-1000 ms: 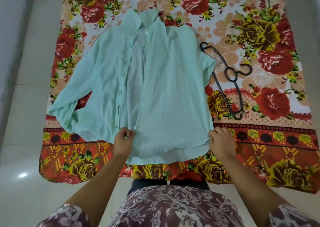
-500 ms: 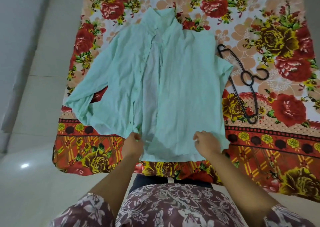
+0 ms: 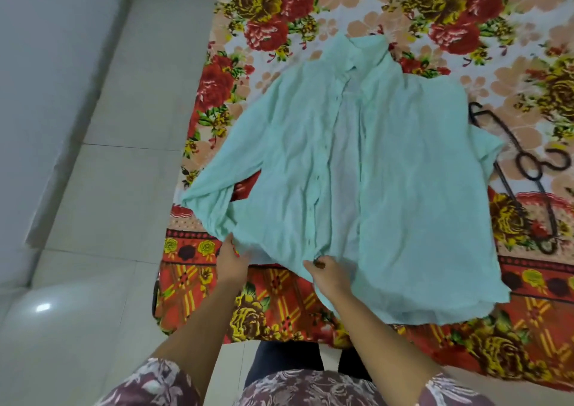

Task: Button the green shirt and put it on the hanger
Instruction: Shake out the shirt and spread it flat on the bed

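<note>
Two hands work at the near hem of the green shirt (image 3: 388,188), which lies spread front-up on a floral sheet (image 3: 279,17) laid over a tiled floor (image 3: 124,157). The left hand (image 3: 231,261) grips the hem at the outer corner of the panel on the person's left, its fingertips tucked into the cloth. The right hand (image 3: 327,273) pinches the bottom of the button strip (image 3: 318,182) between thumb and fingers. A paler band of the shirt's inside shows between the two front panels, so the front looks unbuttoned (the topmost button, under the collar, is too small to judge).

The cloth looks thin, light and limp. It creases wherever it is pulled and would probably sag into a bunch if lifted by one point. For buttoning, the sensible hold is a pinch on each front edge right beside the button and its hole, working up one pair at a time. For hanging, the shoulders near the collar (image 3: 366,48) are the better place.

The shirt's long axis runs straight away from the person, collar at the far end and hem nearest. One long sleeve (image 3: 214,200) trails out to the left. The black hanger (image 3: 532,169) lies on the sheet at the right, its near arm apparently touching the other sleeve.
</note>
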